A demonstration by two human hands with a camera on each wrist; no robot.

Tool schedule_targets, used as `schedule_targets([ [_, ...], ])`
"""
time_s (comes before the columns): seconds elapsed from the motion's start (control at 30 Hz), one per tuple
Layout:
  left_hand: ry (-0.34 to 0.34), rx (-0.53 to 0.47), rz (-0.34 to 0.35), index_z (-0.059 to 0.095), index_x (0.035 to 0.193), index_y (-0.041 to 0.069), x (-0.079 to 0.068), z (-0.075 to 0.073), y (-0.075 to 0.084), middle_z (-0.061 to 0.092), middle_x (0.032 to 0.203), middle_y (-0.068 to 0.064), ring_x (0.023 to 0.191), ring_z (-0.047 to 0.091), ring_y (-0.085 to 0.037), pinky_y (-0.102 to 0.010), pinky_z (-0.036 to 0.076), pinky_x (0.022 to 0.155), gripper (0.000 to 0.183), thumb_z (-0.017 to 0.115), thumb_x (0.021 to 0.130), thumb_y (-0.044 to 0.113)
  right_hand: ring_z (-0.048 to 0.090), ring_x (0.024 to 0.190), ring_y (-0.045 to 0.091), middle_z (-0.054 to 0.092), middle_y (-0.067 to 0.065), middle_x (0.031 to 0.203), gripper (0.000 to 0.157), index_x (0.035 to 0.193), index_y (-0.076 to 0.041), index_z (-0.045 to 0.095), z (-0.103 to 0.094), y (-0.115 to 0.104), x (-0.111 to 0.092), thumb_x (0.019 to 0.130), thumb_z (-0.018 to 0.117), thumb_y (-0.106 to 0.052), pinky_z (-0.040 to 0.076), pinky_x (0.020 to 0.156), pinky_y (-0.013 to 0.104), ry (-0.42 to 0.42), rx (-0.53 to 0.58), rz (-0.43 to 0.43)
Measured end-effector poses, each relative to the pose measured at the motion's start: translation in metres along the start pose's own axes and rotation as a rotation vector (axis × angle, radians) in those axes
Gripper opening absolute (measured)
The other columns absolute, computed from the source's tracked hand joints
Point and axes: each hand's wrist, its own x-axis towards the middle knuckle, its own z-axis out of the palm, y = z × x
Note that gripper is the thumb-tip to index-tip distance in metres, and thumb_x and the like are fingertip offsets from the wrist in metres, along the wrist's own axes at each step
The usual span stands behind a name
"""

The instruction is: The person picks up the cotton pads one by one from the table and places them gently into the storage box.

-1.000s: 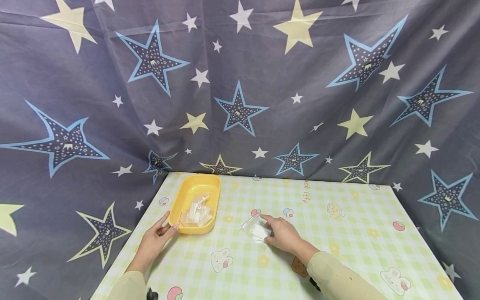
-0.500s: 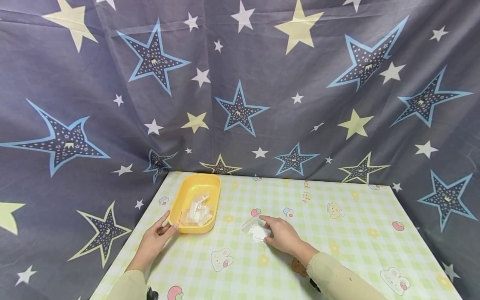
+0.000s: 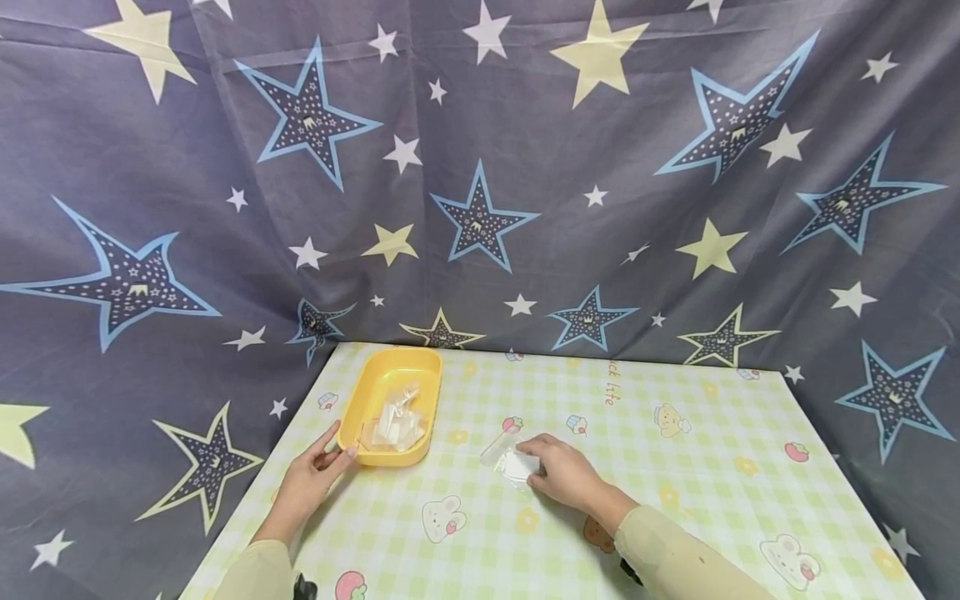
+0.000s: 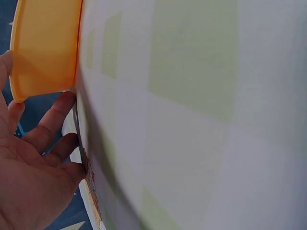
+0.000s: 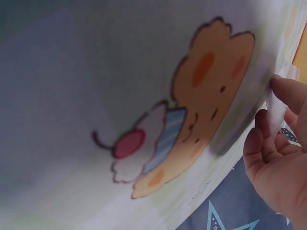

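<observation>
My left hand (image 3: 309,477) holds the near-left corner of a yellow plastic tray (image 3: 394,459), thumb on one side and fingers on the other. The left wrist view shows the thumb at the rim of the tray (image 4: 45,52) and the fingertips by its base. Inside the tray lie crumpled clear plastic bags (image 3: 399,423) with something white. To the right, my right hand (image 3: 567,473) pinches a small clear zip bag (image 3: 513,463) with white contents between thumb and fingers, low over the table. In the right wrist view, the fingers partly hide the bag (image 5: 276,111).
A green-and-white checked tablecloth (image 3: 637,467) with cartoon prints covers the table. Dark curtain with stars (image 3: 480,100) hangs behind the table's back edge and down both sides.
The zip bag has tilted slightly in my right hand, and the right fingers have shifted a little along it. My left hand and the tray have stayed in place.
</observation>
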Motion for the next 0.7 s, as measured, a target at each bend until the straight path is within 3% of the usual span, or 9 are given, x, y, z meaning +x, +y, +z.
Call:
schedule_targets([
  [0.13, 0.001, -0.001, -0.005, 0.028, 0.171, 0.035, 0.0005, 0.0006, -0.0004, 0.066, 0.148, -0.022, 0.140, 0.059, -0.039, -0.056, 0.049, 0.114, 0.086, 0.067, 0.100, 0.064, 0.067, 0.097, 0.014, 0.071, 0.009, 0.140, 0.052, 0.141, -0.011, 0.069, -0.0012, 0.0010, -0.0002, 0.091, 0.084, -0.013, 0.059, 0.090, 0.039, -0.026, 0.075, 0.023],
  [0.3, -0.001, -0.007, -0.009, 0.028, 0.171, 0.035, 0.0003, 0.0006, -0.0001, 0.065, 0.148, -0.022, 0.140, 0.059, -0.040, -0.057, 0.048, 0.115, 0.086, 0.067, 0.100, 0.063, 0.065, 0.098, 0.012, 0.072, 0.009, 0.138, 0.052, 0.141, -0.012, 0.069, -0.0013, 0.0034, 0.0001, 0.092, 0.085, -0.016, 0.058, 0.088, 0.037, -0.054, 0.140, 0.057],
  [0.57, 0.001, -0.010, -0.010, 0.028, 0.171, 0.035, -0.0019, 0.0000, 0.0026, 0.065, 0.149, -0.022, 0.141, 0.059, -0.040, -0.057, 0.048, 0.115, 0.085, 0.067, 0.100, 0.063, 0.070, 0.123, 0.029, 0.071, 0.013, 0.140, 0.053, 0.140, -0.006, 0.069, -0.0020, 0.0051, 0.0019, 0.090, 0.085, -0.010, 0.059, 0.102, 0.046, -0.069, 0.239, 0.056],
  [0.7, 0.005, -0.009, -0.006, 0.029, 0.171, 0.034, -0.0024, 0.0003, 0.0026, 0.065, 0.149, -0.021, 0.140, 0.059, -0.038, -0.054, 0.049, 0.114, 0.085, 0.067, 0.100, 0.062, 0.071, 0.121, 0.027, 0.071, 0.013, 0.138, 0.055, 0.142, -0.005, 0.068, -0.0022, 0.0056, 0.0032, 0.090, 0.085, -0.009, 0.060, 0.100, 0.043, -0.070, 0.276, 0.073],
])
